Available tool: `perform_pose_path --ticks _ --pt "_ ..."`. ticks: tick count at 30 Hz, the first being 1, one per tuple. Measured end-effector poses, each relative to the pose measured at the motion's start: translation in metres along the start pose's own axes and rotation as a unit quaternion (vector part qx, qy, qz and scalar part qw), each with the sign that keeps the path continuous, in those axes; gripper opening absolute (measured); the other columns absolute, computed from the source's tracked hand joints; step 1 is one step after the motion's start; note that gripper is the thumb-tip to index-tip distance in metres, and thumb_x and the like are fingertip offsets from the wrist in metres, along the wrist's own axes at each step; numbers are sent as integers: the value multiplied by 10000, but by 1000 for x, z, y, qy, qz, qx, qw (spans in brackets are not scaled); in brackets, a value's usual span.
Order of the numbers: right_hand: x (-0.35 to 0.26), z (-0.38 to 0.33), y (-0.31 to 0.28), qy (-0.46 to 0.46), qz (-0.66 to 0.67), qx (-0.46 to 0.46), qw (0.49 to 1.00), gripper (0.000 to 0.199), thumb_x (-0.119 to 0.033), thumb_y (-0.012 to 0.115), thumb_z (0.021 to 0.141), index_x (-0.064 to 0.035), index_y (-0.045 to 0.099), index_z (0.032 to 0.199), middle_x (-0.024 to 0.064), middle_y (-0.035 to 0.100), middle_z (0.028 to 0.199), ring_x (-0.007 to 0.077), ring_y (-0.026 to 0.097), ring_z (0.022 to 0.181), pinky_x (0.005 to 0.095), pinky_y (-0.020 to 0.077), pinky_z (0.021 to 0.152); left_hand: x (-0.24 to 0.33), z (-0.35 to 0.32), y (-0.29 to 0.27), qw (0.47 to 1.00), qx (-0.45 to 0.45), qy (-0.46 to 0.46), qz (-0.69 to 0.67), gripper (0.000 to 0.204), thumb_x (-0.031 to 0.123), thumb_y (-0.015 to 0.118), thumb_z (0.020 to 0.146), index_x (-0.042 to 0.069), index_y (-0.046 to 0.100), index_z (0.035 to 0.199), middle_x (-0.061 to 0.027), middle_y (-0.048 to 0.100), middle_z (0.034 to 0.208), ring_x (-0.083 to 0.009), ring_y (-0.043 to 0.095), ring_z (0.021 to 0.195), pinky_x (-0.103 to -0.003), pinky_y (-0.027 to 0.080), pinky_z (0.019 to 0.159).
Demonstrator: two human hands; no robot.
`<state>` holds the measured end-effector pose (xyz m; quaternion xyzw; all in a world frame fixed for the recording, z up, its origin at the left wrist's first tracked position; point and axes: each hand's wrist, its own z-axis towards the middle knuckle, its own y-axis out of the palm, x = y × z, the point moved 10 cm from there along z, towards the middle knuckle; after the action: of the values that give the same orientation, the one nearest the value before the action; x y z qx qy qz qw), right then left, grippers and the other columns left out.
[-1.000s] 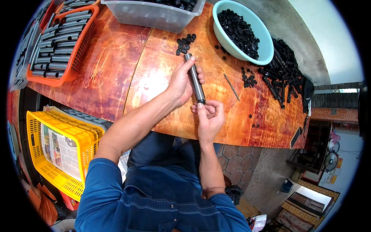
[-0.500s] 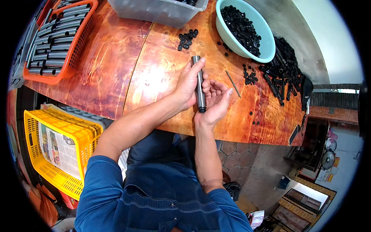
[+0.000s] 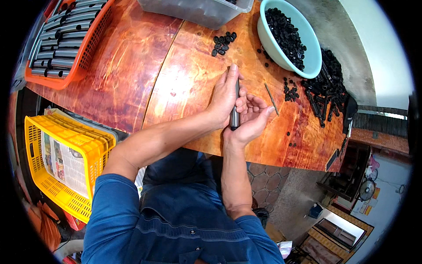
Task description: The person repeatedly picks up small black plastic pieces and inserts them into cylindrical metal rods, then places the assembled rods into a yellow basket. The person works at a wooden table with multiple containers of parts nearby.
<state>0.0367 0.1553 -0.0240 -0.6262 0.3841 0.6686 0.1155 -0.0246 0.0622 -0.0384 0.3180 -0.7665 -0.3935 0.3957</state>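
Left hand [image 3: 225, 94] wraps dark metal tube [image 3: 234, 115], fingers closed along its length. Right hand [image 3: 251, 119] half-open, palm up, cupping tube's lower end; whether a small part sits in palm, cannot tell. Tube over worktop [image 3: 184, 83] centre, long axis 12–6 o'clock. Judgement: keep tube steady, press end squarely into palm. Loose black caps [image 3: 223, 43] at 12 o'clock; bowl of caps [image 3: 310, 61] at 1 o'clock.
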Motion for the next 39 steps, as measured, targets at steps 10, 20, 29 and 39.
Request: perform_pose_path --ticks 10,20,29,39 --pt "1 7 28 13 -65 -87 994 275 -229 553 1042 14 534 1168 100 579 1099 161 561 1002 309 451 904 21 16 12 994 -98 42 -10 477 537 358 1072 97 543 1072 -57 588 868 -133 543 636 -290 490 599" --pt "-21 -5 62 -33 -305 -291 906 231 -99 695 930 46 639 1100 55 657 852 88 604 706 233 487 613 37 21 8 988 -112 62 90 624 553 289 1082 42 643 1132 -47 607 933 -147 575 868 -303 492 838" --pt "-11 32 69 -10 -301 -311 901 225 -72 709 899 39 595 1057 26 647 847 54 585 714 205 487 648 32 29 10 993 -111 29 41 541 495 339 1087 33 565 1254 -72 607 978 -181 643 865 -341 560 778" --pt "-8 37 82 -41 -251 -353 900 244 -89 701 894 42 599 1072 61 662 826 92 613 697 245 512 633 38 35 11 990 -124 43 43 495 444 335 1090 60 535 1329 -97 643 1158 -235 639 1020 -414 534 896"
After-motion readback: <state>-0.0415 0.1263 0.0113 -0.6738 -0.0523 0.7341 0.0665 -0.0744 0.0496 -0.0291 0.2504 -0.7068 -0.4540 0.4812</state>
